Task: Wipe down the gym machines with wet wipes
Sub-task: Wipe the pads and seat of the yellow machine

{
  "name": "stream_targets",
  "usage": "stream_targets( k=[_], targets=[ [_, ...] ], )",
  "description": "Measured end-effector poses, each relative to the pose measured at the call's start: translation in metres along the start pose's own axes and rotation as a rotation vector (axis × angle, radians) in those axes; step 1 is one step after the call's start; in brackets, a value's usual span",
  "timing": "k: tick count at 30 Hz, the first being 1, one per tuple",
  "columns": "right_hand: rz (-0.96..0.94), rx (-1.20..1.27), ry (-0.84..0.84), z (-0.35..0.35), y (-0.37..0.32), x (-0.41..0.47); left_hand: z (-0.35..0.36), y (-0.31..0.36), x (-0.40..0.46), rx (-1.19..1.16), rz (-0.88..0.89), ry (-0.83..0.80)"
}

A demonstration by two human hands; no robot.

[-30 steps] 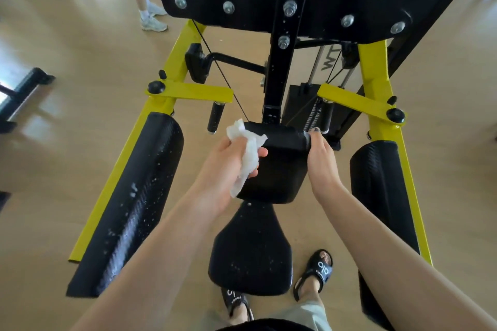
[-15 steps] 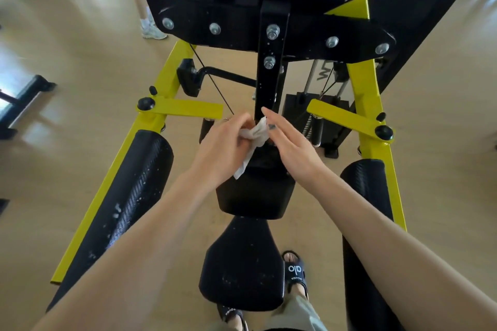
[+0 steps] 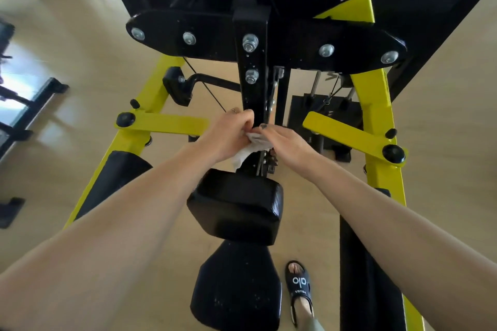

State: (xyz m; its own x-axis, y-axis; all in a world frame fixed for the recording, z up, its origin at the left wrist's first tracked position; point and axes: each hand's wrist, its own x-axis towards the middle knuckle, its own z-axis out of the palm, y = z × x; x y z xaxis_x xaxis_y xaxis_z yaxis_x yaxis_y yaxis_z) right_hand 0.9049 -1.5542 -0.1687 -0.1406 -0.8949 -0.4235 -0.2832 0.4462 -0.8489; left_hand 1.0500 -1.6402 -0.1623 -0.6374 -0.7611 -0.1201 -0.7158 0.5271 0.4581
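A black-and-yellow machine (image 3: 373,105) filled the view from above, its yellow frame splayed to either side and a black post (image 3: 251,67) running down the middle to a square pad (image 3: 236,204), with a narrower seat (image 3: 236,285) below it. The frame looked rigid and heavy, bolted steel that would not give under a rubbing hand; the pads appeared cushioned and would likely yield a little under pressure, and white specks dotted the seat.

Both bare arms reached in to the foot of the post, just above the pad. The left hand (image 3: 228,137) had its fingers curled around a bunched white wipe (image 3: 252,148), holding it against or very near the post; whether it touched the metal could not be told. The right hand (image 3: 285,142) lay beside it with fingers fairly straight and close together, their tips on the wipe's upper edge, as if to refold or steady it. A loose tail of the wipe hung down toward the pad.

The wipe seemed thin, limp and damp, light enough to crumple in one palm and liable to tear on bolt heads or the bracket hardware nearby. It would be best gripped as a wad, fingers behind it, rather than by a corner.

A sandal (image 3: 300,285) showed on the pale floor (image 3: 80,94) beside the seat.
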Motion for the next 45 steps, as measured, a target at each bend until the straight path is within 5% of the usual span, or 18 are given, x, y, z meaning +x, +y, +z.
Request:
stream_targets(
  k=[10, 17, 23, 28, 33, 38, 45],
  targets=[
    [-0.159, -0.329, -0.063, 0.012, 0.042, 0.046, 0.032, -0.039, 0.023, -0.056, -0.08, -0.207],
    [0.036, -0.259, 0.093, 0.03, 0.04, 0.023, 0.027, -0.05, 0.026, -0.07, 0.006, -0.253],
    [0.337, 0.17, -0.262, 0.024, 0.064, -0.012, 0.01, -0.049, -0.004, -0.178, 0.007, -0.759],
    [0.309, 0.089, -0.379, 0.018, 0.055, -0.016, 0.008, -0.053, -0.002, -0.183, -0.004, -0.851],
    [0.131, -0.038, -0.23, 0.01, 0.038, -0.014, 0.026, -0.058, 0.0, -0.012, 0.175, -0.64],
    [0.18, -0.119, -0.33, 0.008, 0.037, 0.004, 0.028, -0.063, 0.014, -0.152, 0.07, -0.34],
    [0.089, -0.235, -0.159, 0.012, 0.023, 0.035, 0.053, -0.069, 0.043, -0.145, -0.041, -0.009]
  ],
)
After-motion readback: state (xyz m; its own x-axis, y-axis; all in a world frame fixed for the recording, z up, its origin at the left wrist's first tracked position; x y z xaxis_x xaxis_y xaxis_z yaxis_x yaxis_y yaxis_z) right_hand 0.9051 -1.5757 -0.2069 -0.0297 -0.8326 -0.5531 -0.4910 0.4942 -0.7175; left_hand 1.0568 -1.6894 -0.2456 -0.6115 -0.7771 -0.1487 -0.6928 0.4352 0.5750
